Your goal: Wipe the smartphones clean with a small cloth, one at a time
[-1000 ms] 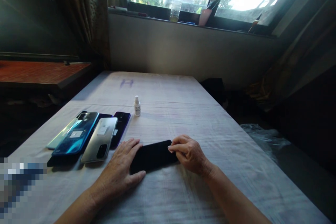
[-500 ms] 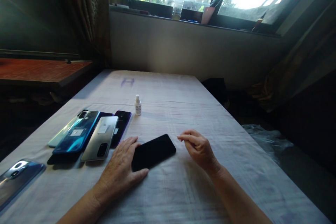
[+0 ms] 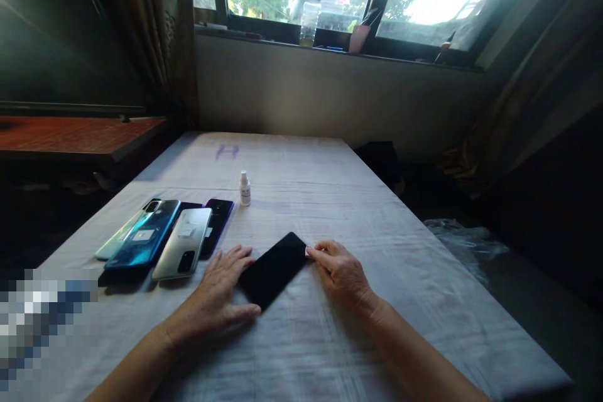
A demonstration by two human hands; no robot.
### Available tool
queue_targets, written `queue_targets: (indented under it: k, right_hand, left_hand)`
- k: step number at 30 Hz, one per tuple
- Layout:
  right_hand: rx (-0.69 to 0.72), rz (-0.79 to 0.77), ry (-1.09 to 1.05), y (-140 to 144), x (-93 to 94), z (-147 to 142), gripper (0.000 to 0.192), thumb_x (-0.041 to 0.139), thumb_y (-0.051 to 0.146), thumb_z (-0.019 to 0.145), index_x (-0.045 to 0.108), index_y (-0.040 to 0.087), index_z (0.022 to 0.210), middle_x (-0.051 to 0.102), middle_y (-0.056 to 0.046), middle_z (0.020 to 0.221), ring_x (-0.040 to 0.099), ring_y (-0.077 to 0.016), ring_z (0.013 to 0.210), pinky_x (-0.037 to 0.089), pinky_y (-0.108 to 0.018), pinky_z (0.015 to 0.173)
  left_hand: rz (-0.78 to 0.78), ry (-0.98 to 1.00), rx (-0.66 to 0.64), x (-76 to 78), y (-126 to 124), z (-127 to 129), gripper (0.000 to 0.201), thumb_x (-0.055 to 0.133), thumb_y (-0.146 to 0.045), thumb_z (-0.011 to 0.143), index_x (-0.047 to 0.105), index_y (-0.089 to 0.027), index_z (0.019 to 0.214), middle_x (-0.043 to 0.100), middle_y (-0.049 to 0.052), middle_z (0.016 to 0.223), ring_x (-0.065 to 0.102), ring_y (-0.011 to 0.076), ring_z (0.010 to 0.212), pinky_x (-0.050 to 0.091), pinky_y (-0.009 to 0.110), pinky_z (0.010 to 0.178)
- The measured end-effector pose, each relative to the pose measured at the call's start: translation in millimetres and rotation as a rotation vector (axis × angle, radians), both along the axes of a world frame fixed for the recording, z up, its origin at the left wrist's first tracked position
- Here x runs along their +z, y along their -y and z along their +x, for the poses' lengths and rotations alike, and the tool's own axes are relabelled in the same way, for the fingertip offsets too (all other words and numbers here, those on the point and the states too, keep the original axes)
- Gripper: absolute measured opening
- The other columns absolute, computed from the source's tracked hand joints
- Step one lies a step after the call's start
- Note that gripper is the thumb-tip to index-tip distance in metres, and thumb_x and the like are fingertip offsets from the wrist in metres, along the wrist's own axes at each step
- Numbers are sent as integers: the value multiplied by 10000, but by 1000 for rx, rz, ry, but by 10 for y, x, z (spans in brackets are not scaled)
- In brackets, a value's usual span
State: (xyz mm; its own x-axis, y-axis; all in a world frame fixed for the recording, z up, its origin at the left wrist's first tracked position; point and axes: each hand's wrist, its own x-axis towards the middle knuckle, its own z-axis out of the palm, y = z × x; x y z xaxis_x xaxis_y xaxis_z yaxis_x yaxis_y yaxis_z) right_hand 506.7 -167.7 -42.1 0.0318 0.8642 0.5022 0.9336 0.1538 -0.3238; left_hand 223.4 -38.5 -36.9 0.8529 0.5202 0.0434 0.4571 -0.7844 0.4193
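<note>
A black smartphone [image 3: 274, 270] lies on the white cloth, its dark glossy face up and tilted at an angle to me. My left hand [image 3: 219, 289] holds its left end, fingers along the far edge and thumb by the near corner. At the phone's right corner is my right hand [image 3: 342, 273], thumb and fingers pinched together. A small pale bit shows at those fingertips; I cannot make out what it is. Beyond the phone stands a small white dropper bottle [image 3: 245, 190], upright.
Several phones lie overlapping at the left, among them a blue phone [image 3: 144, 235] and a silver phone [image 3: 184, 245], each with a white label. The lower left corner is pixelated. A clear plastic bag [image 3: 464, 245] lies beyond the right edge of the cloth-covered surface [image 3: 292, 163].
My right hand has moved left until its fingertips meet the phone's right corner. The phone has turned, its far end swinging away from me. My left hand stays at its left end.
</note>
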Motion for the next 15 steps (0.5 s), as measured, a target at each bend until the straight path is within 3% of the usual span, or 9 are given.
queue_targets:
  k: [4,9,15]
  right_hand:
    - [-16,7,83,25,15,-109,398,530,16,831,727,221,1109,695,-88,1015,652,-222,936,557,-317,809]
    - [28,3,141,20,44,-211,394,552,10,835,724,227,1116,701,-75,1020,642,-214,938,543,-312,838]
    - [-107,7,154,-4,24,-114,412,541,-11,812,739,223,1088,702,-86,1001,645,-223,920,549,-313,811]
  left_hand:
    - [-16,-21,-16,45,1,27,848,770,-457,791,404,-257,1529,390,132,1594,282,359,1496,123,638,1205]
    - [5,-4,3,35,31,69,841,796,-475,763,453,-259,1501,419,138,1576,300,368,1487,122,641,1202]
    - [17,1,25,44,59,97,845,832,-463,718,497,-249,1463,449,142,1557,319,376,1478,111,659,1198]
